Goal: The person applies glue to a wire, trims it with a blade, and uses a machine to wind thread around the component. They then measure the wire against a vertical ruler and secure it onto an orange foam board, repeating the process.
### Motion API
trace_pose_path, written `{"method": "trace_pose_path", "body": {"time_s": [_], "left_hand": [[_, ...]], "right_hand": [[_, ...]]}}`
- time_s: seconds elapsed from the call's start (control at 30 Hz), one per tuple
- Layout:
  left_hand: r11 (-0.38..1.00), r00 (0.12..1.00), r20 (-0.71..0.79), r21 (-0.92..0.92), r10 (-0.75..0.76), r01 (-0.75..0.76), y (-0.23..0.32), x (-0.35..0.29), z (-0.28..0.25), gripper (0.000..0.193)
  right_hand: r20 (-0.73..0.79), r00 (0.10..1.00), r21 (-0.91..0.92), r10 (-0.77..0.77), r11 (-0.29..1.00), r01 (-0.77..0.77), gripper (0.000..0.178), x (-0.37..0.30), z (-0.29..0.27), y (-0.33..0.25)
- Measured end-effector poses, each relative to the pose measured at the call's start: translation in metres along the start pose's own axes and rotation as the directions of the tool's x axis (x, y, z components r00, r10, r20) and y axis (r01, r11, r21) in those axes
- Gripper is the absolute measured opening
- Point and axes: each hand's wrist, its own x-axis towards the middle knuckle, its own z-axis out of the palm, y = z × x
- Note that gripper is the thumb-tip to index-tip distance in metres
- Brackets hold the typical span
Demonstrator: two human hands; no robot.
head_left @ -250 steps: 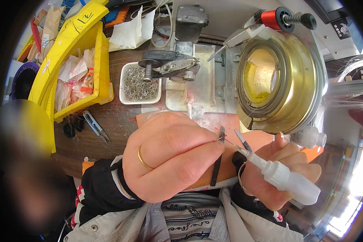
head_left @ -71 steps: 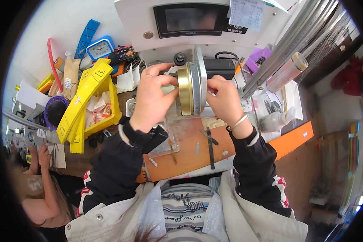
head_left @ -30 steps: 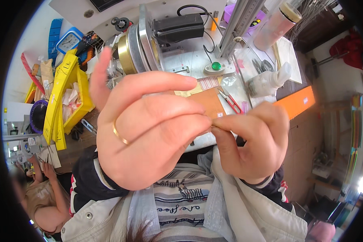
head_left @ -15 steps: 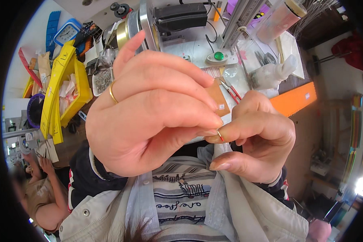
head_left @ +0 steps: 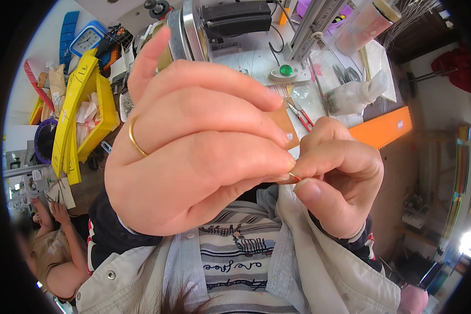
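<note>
In front of my chest, both hands meet over a thin, short wire-like piece (head_left: 295, 177), pale with a red end. My left hand (head_left: 193, 136), with a gold ring on one finger, pinches its pale end between thumb and forefinger; the other fingers curl loosely above. From the right, my right hand (head_left: 345, 175) brings its bent forefinger and thumb together at the red end. The fingertips cover most of the piece, so its exact kind cannot be told. Beyond my hands lie red-handled thread snips (head_left: 301, 116) by a brown card (head_left: 281, 124).
A yellow bin (head_left: 110, 107) with yellow strips stands left, near a blue clock (head_left: 87, 41). Behind my hands is a machine with a black motor housing (head_left: 235, 20) and a green-button switch (head_left: 286, 70). A squeeze bottle (head_left: 353, 97) and orange bar (head_left: 384, 128) sit right. Another person (head_left: 63, 246) works at far left.
Both hands stay joined at the piece, the left shifted slightly rightward. My right thumb has risen from its lower, parted position and now closes toward the forefinger at the red end.
</note>
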Motion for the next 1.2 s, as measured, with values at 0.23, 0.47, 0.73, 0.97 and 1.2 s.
{"method": "trace_pose_path", "body": {"time_s": [0.23, 0.47, 0.73, 0.97, 1.2], "left_hand": [[1.0, 0.998, 0.062, 0.01, 0.02, -0.021, -0.006, -0.001, 0.003, 0.011], [1.0, 0.999, 0.052, 0.01, 0.011, -0.011, -0.004, 0.004, -0.003, 0.009], [0.997, 0.997, 0.076, 0.078, 0.008, -0.014, 0.001, 0.004, -0.009, 0.009], [0.989, 0.994, 0.103, 0.136, 0.046, -0.06, 0.002, 0.005, -0.012, 0.012], [0.942, 0.994, -0.065, 0.332, 0.083, -0.057, 0.013, -0.01, 0.003, 0.019]], "right_hand": [[0.046, 0.999, -0.001, -0.005, 1.0, 0.005, 0.017, 0.001, -0.003, 0.001], [0.001, 1.0, 0.0, -0.025, 1.0, 0.025, 0.015, 0.002, 0.001, 0.003], [-0.006, 1.0, -0.024, -0.016, 1.0, 0.016, 0.011, 0.001, 0.004, 0.002], [-0.008, 0.999, -0.031, -0.046, 0.998, 0.045, 0.011, 0.004, 0.002, 0.003], [-0.114, 0.993, -0.015, 0.043, 0.999, -0.045, 0.014, 0.009, 0.019, 0.003]]}}
